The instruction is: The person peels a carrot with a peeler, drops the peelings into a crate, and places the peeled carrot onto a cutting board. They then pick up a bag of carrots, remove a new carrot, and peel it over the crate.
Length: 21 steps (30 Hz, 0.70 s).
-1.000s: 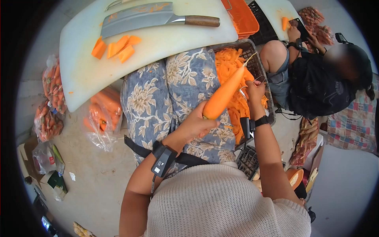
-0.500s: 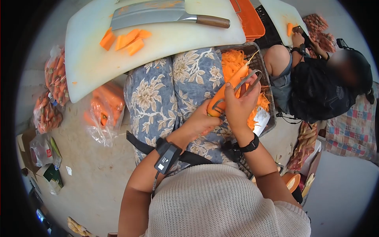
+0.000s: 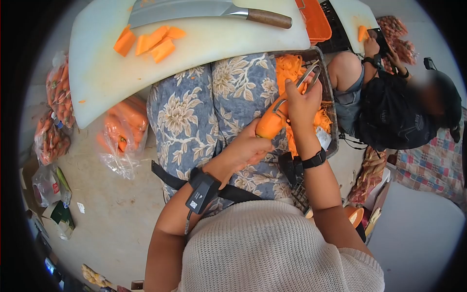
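My left hand (image 3: 249, 147) is wrapped around the thick end of a peeled-looking carrot (image 3: 269, 126), which slants up and to the right above my lap. My right hand (image 3: 304, 103) grips a metal peeler (image 3: 310, 73). The peeler's head lies against the carrot's side, about midway along the part that shows. Behind my right hand, the thin end of the carrot is mostly hidden. Beneath it, a dark crate (image 3: 333, 127) holds a heap of orange peelings (image 3: 288, 68).
A white cutting board (image 3: 204, 47) lies across my knees, bearing a cleaver (image 3: 189, 14) and several carrot pieces (image 3: 162, 50). Bagged carrots (image 3: 125, 127) stand on the floor at left. Another person (image 3: 396, 114) works at right beside a second board (image 3: 348, 22).
My right hand has slid the peeler up along the carrot, away from my left hand. The left hand keeps its hold on the thick end. The whole view has shifted slightly.
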Each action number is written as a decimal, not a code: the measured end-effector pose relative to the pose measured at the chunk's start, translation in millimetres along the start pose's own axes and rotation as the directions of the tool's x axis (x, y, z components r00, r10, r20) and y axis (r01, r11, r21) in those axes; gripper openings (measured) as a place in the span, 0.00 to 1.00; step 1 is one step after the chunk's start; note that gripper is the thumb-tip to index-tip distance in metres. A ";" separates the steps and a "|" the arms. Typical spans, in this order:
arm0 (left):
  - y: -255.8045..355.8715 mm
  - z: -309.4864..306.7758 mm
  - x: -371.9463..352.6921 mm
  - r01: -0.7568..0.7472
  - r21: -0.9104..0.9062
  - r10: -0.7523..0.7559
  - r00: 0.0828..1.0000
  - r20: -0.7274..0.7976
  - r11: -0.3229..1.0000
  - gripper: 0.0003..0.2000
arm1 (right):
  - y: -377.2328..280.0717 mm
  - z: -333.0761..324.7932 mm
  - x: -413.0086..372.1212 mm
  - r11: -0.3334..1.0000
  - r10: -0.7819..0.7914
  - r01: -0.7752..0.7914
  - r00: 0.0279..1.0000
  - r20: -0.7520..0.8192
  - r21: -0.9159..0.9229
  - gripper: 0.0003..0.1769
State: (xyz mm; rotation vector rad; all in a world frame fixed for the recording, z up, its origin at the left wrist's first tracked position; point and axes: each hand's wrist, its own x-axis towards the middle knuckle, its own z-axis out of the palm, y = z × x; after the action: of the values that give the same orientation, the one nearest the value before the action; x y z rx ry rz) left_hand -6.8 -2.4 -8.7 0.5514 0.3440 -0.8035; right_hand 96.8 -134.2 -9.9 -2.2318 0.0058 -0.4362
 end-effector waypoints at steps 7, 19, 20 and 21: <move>2.0 1.2 0.0 0.004 -0.044 -0.004 1.000 -0.009 0.999 0.29 | 20.8 8.9 22.7 0.990 0.105 -0.111 0.992 0.076 0.086 0.17; 2.1 3.6 -1.7 0.007 -0.011 -0.007 1.000 -0.019 1.000 0.28 | 65.2 10.4 53.8 0.957 0.289 -0.290 0.951 0.108 -0.007 0.17; 2.2 2.7 -1.3 0.007 -0.023 -0.007 1.000 -0.007 1.000 0.28 | 65.9 12.1 55.5 0.956 0.292 -0.291 0.951 0.098 -0.028 0.17; 2.4 3.2 -1.3 0.003 -0.019 -0.003 1.000 -0.006 1.000 0.28 | 69.4 11.3 59.3 0.958 0.288 -0.287 0.953 0.097 -0.024 0.17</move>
State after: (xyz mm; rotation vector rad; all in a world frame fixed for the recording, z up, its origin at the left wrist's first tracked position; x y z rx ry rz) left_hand -5.6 -2.2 -4.7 0.5357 0.3581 -0.8011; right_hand 165.9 -179.6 -50.3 -2.2151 0.2784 -0.1658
